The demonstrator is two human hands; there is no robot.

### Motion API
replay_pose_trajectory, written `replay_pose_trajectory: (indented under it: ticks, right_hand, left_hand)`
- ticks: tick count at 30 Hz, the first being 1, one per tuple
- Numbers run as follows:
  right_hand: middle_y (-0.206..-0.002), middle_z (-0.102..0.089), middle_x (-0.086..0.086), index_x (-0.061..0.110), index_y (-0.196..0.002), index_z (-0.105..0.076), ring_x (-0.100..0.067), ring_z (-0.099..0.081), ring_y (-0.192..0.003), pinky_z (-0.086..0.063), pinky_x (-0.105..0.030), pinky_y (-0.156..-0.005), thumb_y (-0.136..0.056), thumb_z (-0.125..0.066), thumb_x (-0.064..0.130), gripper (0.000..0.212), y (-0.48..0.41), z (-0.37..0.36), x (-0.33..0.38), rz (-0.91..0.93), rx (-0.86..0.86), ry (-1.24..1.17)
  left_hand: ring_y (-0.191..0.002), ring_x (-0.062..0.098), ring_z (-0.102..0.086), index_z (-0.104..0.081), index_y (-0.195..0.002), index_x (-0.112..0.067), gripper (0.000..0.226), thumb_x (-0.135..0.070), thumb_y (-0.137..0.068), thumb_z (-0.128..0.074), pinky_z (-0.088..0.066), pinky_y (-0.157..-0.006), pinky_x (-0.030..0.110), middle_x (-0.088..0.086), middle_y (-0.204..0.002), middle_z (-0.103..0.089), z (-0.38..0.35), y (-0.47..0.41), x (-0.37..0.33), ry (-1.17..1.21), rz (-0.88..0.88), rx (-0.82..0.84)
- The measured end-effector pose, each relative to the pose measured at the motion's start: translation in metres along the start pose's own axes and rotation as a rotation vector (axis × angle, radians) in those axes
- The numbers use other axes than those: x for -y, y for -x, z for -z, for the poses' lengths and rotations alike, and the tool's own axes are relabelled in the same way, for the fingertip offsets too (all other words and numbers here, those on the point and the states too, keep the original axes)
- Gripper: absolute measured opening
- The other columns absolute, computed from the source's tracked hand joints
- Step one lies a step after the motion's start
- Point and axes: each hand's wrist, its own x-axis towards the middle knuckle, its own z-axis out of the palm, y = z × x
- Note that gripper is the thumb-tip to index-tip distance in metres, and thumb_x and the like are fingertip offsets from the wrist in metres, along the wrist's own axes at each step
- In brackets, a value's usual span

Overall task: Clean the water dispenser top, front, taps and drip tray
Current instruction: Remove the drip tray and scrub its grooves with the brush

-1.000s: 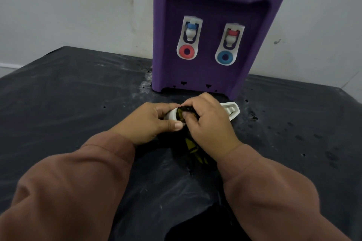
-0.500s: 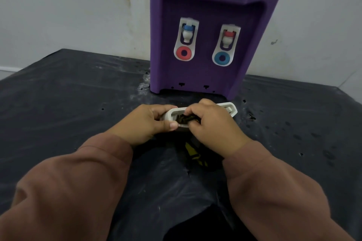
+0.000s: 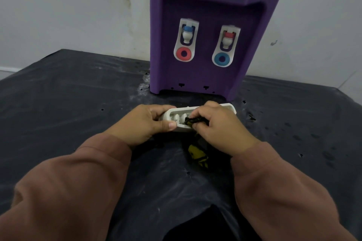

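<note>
Shifted rightward since the earlier frame, the right hand (image 3: 217, 125) pinches a dark cloth (image 3: 193, 121) against the white drip tray (image 3: 176, 117), baring its ribs. The left hand (image 3: 145, 123) grips the tray's left end, near the purple water dispenser (image 3: 207, 6) on the black-covered worktop (image 3: 58, 103).

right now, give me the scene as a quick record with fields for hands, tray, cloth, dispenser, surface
left hand: grips one end of the drip tray
right hand: pinches the cloth, pressed inside the tray
drip tray: white, off the dispenser, in front of it
cloth: dark with yellow, trailing below the right hand
dispenser: purple, upright by the wall
taps: blue-capped tap and red-capped tap, neither touched
surface: black plastic sheet
</note>
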Motion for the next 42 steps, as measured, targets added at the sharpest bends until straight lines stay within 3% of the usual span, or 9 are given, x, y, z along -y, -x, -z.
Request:
replay_pose_trajectory:
  ticks: [3,6,14,18,21,24,28,36,42]
  right_hand:
    - [-0.093,-0.053,0.005,0.018,-0.096,-0.066,-0.013,-0.053,-0.084,-0.042,-0.025,-0.073,-0.082,-0.059,0.013,0.016,-0.003,-0.004,0.001,-0.026,-0.121,0.016]
    - [-0.094,-0.051,0.006,0.017,-0.098,-0.061,-0.009,-0.047,-0.086,-0.035,-0.021,-0.074,-0.084,-0.056,0.014,0.015,-0.007,-0.009,0.002,-0.074,-0.222,0.002]
    - [-0.090,-0.054,0.005,0.013,-0.094,-0.069,-0.009,-0.050,-0.082,-0.033,-0.005,-0.064,-0.079,-0.065,0.011,0.016,-0.002,0.000,0.000,-0.053,0.029,-0.044]
    - [-0.087,-0.054,0.004,0.011,-0.091,-0.069,-0.004,-0.048,-0.069,-0.035,-0.006,-0.064,-0.078,-0.064,0.010,0.014,-0.005,-0.010,0.005,-0.075,-0.195,-0.069]
    - [-0.090,-0.052,0.005,0.011,-0.092,-0.066,-0.008,-0.050,-0.075,-0.035,-0.013,-0.064,-0.082,-0.061,0.013,0.012,-0.006,-0.015,0.011,-0.058,-0.256,-0.021]
    - [-0.091,-0.051,0.004,0.011,-0.096,-0.067,-0.010,-0.051,-0.080,-0.035,-0.009,-0.064,-0.082,-0.062,0.014,0.015,-0.005,-0.011,0.011,-0.058,-0.134,-0.058]
    - [-0.091,-0.052,0.004,0.012,-0.097,-0.069,-0.009,-0.049,-0.088,-0.033,-0.017,-0.071,-0.080,-0.065,0.013,0.018,-0.003,-0.004,0.006,-0.073,0.036,-0.112]
    - [-0.092,-0.053,0.004,0.010,-0.096,-0.066,-0.007,-0.049,-0.079,-0.034,-0.005,-0.066,-0.084,-0.060,0.014,0.015,-0.004,-0.018,0.011,-0.047,-0.265,-0.045]
    - [-0.094,-0.050,0.005,0.009,-0.105,-0.066,-0.011,-0.051,-0.089,-0.032,-0.015,-0.072,-0.084,-0.061,0.013,0.022,-0.003,-0.006,0.008,-0.038,-0.018,-0.056]
  left_hand:
    - [-0.093,0.001,-0.062,-0.066,-0.101,-0.040,0.032,-0.026,-0.073,-0.075,-0.046,-0.087,0.014,-0.003,-0.104,-0.072,-0.001,0.000,0.001,-0.047,-0.014,-0.004]
    - [-0.095,0.003,-0.062,-0.065,-0.103,-0.036,0.034,-0.019,-0.075,-0.072,-0.045,-0.091,0.020,0.002,-0.108,-0.071,-0.002,0.000,0.001,-0.053,-0.007,-0.016]
    - [-0.097,0.007,-0.063,-0.069,-0.100,-0.037,0.028,-0.021,-0.077,-0.071,-0.047,-0.090,0.020,0.001,-0.108,-0.071,0.002,0.000,0.003,-0.038,-0.019,-0.012]
    - [-0.094,0.007,-0.063,-0.067,-0.104,-0.032,0.030,-0.018,-0.078,-0.068,-0.047,-0.089,0.020,0.004,-0.107,-0.071,-0.001,0.000,0.000,-0.038,-0.027,-0.005]
    - [-0.096,0.006,-0.063,-0.066,-0.103,-0.034,0.033,-0.026,-0.071,-0.068,-0.046,-0.091,0.020,0.004,-0.108,-0.071,-0.001,0.002,-0.001,-0.043,-0.028,-0.002]
    - [-0.095,0.004,-0.063,-0.068,-0.096,-0.043,0.029,-0.023,-0.075,-0.072,-0.046,-0.090,0.019,0.002,-0.108,-0.070,0.001,0.002,0.001,-0.065,-0.029,-0.004]
    - [-0.095,0.005,-0.062,-0.069,-0.096,-0.044,0.030,-0.022,-0.077,-0.072,-0.046,-0.090,0.020,-0.001,-0.106,-0.071,0.002,0.000,0.003,-0.063,-0.018,-0.005]
    - [-0.097,0.006,-0.063,-0.066,-0.104,-0.035,0.030,-0.018,-0.079,-0.069,-0.046,-0.094,0.024,0.001,-0.108,-0.071,0.000,0.002,0.000,-0.076,-0.028,0.009]
    - [-0.103,0.014,-0.064,-0.067,-0.104,-0.041,0.033,-0.030,-0.073,-0.068,-0.045,-0.099,0.033,-0.001,-0.108,-0.071,0.002,0.001,0.004,-0.113,-0.016,-0.011]
